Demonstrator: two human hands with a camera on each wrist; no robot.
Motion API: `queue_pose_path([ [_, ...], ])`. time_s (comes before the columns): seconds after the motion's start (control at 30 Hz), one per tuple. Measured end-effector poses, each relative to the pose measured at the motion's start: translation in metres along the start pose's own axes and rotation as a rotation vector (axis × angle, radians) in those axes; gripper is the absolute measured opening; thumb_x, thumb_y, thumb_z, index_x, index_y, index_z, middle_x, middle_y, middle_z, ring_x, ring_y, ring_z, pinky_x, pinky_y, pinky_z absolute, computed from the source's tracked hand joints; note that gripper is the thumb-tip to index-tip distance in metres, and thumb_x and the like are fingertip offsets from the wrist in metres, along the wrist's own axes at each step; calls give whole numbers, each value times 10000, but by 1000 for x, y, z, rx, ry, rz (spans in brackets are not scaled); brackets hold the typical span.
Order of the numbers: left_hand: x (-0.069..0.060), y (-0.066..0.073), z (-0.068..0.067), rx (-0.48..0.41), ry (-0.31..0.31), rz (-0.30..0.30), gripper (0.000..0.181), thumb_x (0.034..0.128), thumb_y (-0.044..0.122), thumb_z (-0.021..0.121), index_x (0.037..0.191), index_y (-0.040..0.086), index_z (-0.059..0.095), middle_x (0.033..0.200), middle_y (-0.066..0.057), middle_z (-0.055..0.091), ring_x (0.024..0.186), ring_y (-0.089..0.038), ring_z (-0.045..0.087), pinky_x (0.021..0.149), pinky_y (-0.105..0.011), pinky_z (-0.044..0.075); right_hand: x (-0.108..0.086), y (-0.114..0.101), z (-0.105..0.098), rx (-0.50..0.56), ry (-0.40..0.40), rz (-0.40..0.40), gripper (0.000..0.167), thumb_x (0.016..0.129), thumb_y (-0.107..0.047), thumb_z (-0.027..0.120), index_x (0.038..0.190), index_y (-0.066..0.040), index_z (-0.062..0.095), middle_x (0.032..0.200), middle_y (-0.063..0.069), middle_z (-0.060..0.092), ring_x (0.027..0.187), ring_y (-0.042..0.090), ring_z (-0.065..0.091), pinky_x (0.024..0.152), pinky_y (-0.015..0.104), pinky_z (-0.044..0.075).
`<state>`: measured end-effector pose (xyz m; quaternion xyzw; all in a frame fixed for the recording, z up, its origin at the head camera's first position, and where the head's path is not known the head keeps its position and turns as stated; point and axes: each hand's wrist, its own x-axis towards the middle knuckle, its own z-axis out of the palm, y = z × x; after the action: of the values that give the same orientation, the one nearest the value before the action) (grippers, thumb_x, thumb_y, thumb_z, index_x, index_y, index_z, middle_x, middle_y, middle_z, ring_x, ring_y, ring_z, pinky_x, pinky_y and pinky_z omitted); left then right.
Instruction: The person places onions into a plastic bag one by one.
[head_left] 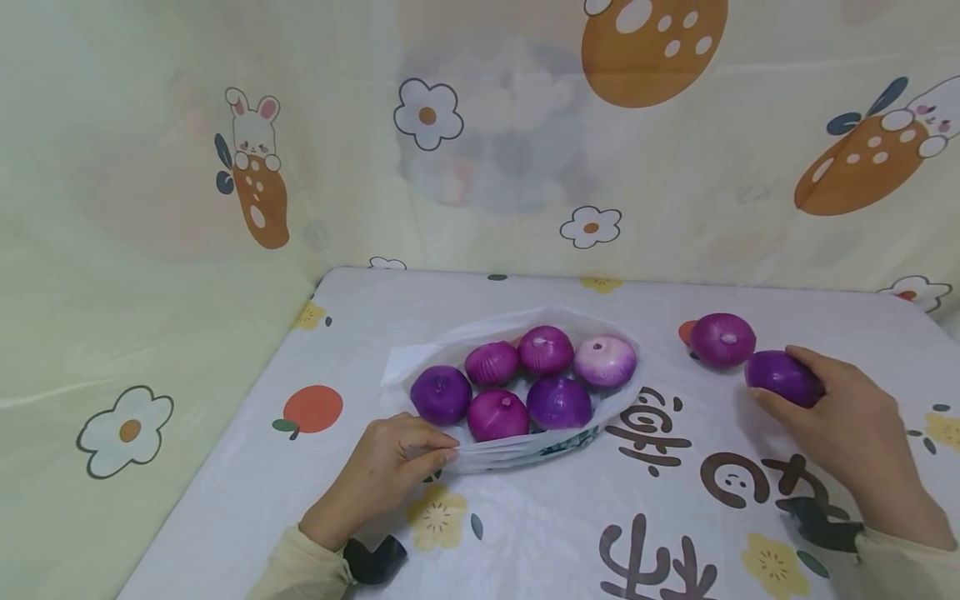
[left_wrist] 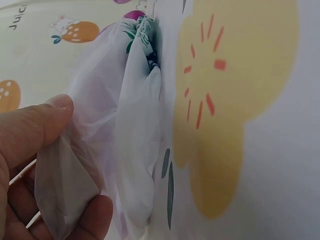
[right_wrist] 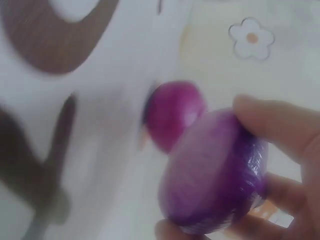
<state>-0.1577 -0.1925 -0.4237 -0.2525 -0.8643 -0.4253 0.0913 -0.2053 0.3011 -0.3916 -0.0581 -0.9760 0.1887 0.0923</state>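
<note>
Several purple onions, one of them paler [head_left: 604, 362], lie in an opened white plastic bag [head_left: 517, 457] at the middle of the table. My left hand [head_left: 386, 460] pinches the bag's near left edge between thumb and fingers; the left wrist view shows the thin film [left_wrist: 95, 115] bunched there. Off to the right, my right hand [head_left: 862, 417] grips a dark purple onion [head_left: 784, 378] above the cloth. Just behind it another purple onion [head_left: 722, 340] rests on the table. In the right wrist view the held onion [right_wrist: 215, 175] partly covers that one [right_wrist: 175, 112].
A white printed cloth [head_left: 540, 533] with flowers, fruit and dark lettering covers the table. Pale patterned sheets [head_left: 510, 167] hang behind and along the left side. Dark straps [head_left: 375, 560] sit at both wrists.
</note>
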Motion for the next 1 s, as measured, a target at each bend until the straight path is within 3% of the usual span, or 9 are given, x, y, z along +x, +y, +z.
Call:
queue_pose_path([
  [0.2,0,1,-1,0,-12,-5,114,896,64,807,995,109,842,935,6,787,898,-123,702,772,-278,588,-1,-35,-3,43,29,-80,850,923,-390,792,1552,30,404,1412,415,468,1208,627,456,908,784,442],
  [0.6,1,0,0,4,-3,15,111,891,65,814,987,111,843,932,16,786,890,-116,701,764,-273,586,-10,-111,-5,171,101,-369,718,852,-246,873,1455,-23,554,1410,295,567,1181,556,577,868,733,507],
  [0.8,1,-1,0,5,-6,26,109,897,68,808,991,110,843,933,6,788,891,-124,701,765,-277,586,-13,-142,5,222,79,-469,679,839,-214,889,1425,-43,591,1422,246,585,1180,497,610,863,681,545],
  [1.0,0,-2,0,-1,-4,36,103,896,58,807,982,103,841,928,4,788,889,-128,705,765,-278,591,-16,-170,18,258,25,-510,659,844,-217,885,1418,-46,609,1426,218,589,1219,449,618,915,624,557],
])
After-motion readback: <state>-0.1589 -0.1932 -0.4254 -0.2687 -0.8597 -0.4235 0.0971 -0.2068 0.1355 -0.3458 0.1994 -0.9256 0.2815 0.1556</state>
